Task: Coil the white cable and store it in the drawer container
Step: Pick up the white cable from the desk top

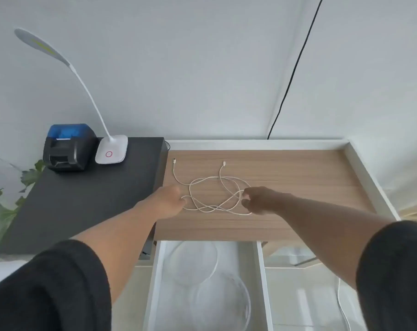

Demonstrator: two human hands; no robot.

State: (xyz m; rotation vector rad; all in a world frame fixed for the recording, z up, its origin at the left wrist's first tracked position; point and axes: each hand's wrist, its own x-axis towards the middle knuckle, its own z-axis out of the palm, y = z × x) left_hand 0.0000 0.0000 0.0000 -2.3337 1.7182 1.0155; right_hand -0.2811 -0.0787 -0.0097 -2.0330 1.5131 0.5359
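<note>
Thin white cable [213, 197] lies in loose tangled loops on the light wood desk top [298, 173], both plug ends pointing toward the wall. Left hand [170, 201] has fingers curled in, pinching the loop's left end; right hand [258, 199] likewise closed on a strand at the right side. Open white drawer [262, 283] sits just below the desk edge, with two clear round containers [195, 261] inside.
</note>
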